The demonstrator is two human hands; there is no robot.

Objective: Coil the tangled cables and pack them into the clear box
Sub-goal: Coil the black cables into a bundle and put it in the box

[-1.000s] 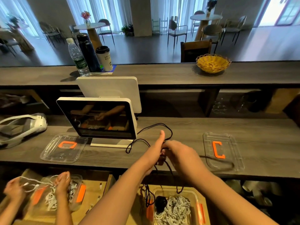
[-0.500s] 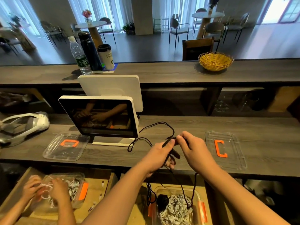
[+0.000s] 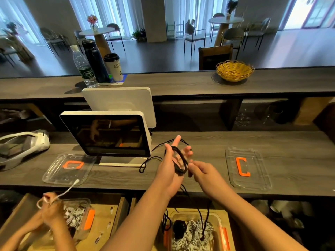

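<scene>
A black cable [image 3: 179, 154] is looped around my left hand [image 3: 167, 171], which is raised over the counter edge with fingers straight and spread. My right hand [image 3: 203, 173] is just to the right of it, fingers curled, pinching the cable near the loops. One end of the cable trails left on the counter toward the screen; the other strands hang down into the clear box [image 3: 220, 222] below. That box holds white coiled cables and a black bundle. Its clear lid [image 3: 253, 183] with an orange handle lies on the counter at the right.
A white point-of-sale screen [image 3: 110, 134] stands left of my hands. Another person's hands [image 3: 49, 210] work a white cable over a second clear box [image 3: 82, 202]; its lid [image 3: 59, 177] lies above. A white headset [image 3: 23, 145] lies far left. Bottles, a cup and a yellow basket [image 3: 233, 70] stand on the upper shelf.
My left hand has lifted and straightened its fingers with the black cable now looped around it. My right hand dropped lower to the right of the loops. The other person raised a white cable.
</scene>
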